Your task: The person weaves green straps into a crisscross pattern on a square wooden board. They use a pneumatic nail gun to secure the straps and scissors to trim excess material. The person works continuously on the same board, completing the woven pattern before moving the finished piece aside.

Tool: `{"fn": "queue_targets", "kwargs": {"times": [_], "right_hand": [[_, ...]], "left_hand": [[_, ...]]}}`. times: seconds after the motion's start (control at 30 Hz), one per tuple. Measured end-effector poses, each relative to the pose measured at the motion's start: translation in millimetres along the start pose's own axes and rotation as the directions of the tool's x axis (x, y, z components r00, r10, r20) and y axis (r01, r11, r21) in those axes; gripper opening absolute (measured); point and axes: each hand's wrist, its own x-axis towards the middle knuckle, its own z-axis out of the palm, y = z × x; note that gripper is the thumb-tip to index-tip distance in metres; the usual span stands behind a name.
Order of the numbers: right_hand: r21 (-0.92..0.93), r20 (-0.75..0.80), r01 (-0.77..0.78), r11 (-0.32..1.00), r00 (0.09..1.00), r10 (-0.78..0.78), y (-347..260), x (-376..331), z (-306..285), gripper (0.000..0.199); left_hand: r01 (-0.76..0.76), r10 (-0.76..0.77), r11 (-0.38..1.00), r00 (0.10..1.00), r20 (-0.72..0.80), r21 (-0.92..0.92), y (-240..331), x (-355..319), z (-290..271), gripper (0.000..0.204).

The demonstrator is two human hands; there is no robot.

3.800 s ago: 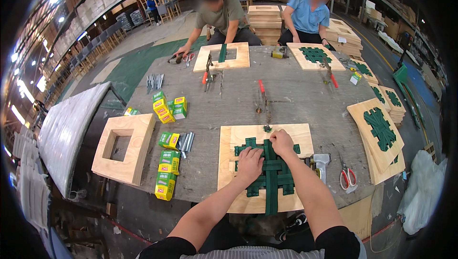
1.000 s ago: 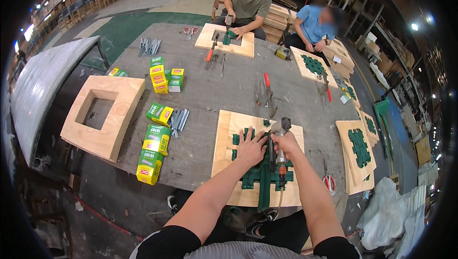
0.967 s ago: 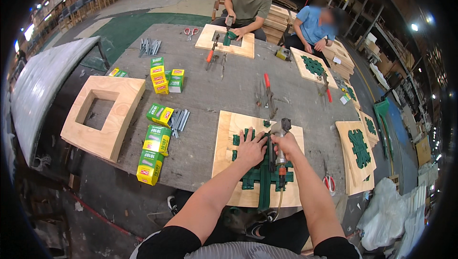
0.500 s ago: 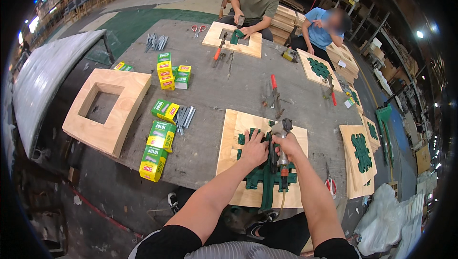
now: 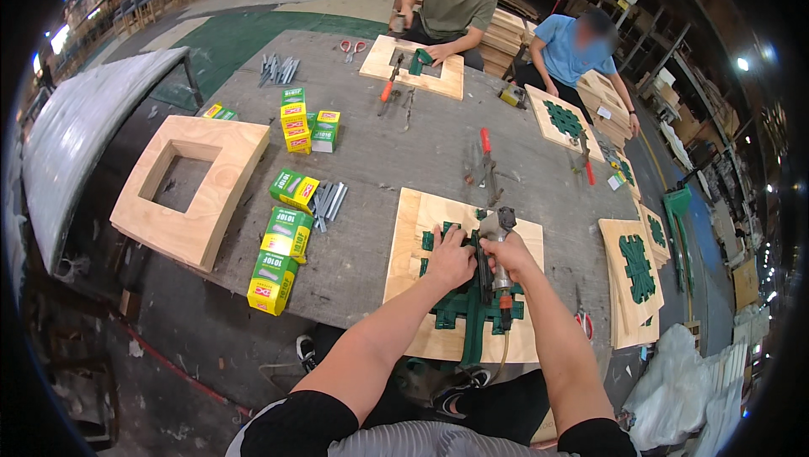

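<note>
Holding staple gun (image 5: pixel 503 278) over webbing (image 5: pixel 474 335)

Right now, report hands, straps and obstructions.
Right grip holding pneumatic tool. Left grip on green straps. Straps crisscrossed over wooden board. Red-handled clamp near board's far edge.

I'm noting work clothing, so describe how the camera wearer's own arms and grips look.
Short black sleeves leave both forearms bare. The left grip and right grip are bare hands, with no gloves, watch or wristband visible. The shirt's body is grey with fine stripes.
</note>
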Motion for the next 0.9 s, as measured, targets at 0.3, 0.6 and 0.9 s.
{"fn": "queue_targets", "kwargs": {"times": [0.3,0.6,0.9], "right_hand": [[-0.027,-0.063,-0.013,1.0,0.998,0.011,6,0,-8,0.015],[-0.006,-0.062,-0.021,1.0,0.998,0.021,11,1,-23,0.022],[0.519,0.002,-0.084,0.851,0.995,0.097,94,-19,-127,0.026]], "left_hand": [[-0.016,0.015,1.0,0.999,-0.032,-0.007,1,-1,2,0.027],[-0.039,0.039,0.999,0.998,-0.051,0.006,1,3,4,0.026],[-0.054,0.053,0.998,0.996,-0.07,-0.011,5,6,10,0.025]]}}
